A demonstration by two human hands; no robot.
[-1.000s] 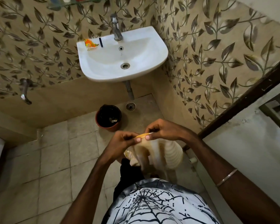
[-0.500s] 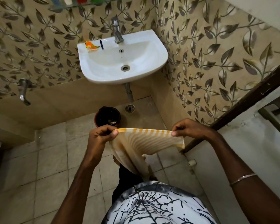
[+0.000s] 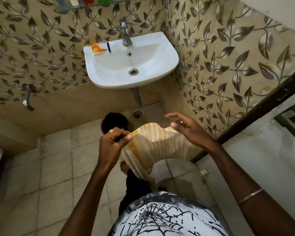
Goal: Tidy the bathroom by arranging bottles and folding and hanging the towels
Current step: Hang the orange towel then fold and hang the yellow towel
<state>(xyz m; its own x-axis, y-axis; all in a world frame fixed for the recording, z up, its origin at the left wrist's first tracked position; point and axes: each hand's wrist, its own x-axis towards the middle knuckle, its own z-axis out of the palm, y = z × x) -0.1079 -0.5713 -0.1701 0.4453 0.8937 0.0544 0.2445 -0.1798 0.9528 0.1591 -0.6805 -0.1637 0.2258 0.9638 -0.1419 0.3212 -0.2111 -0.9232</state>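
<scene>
Left hand [image 3: 111,143] pinches the top corner of the cream towel with orange stripes [image 3: 153,145], thumb and curled fingers [image 3: 129,137] clamped on the edge. Right hand [image 3: 187,128] is loose, fingers spread and relaxed just over the towel's other top corner; cannot tell if it touches the cloth. Towel hangs in front of the person's body, above the tiled floor [image 3: 41,184], top edge sagging between the hands. White wall-mounted sink [image 3: 109,79] sits well beyond, orange packet [image 3: 98,49] on its rim. Dark round bin [image 3: 114,120] on the floor under the sink. Coloured bottles [image 3: 88,0] on a glass shelf [image 3: 65,9] at the top edge.
</scene>
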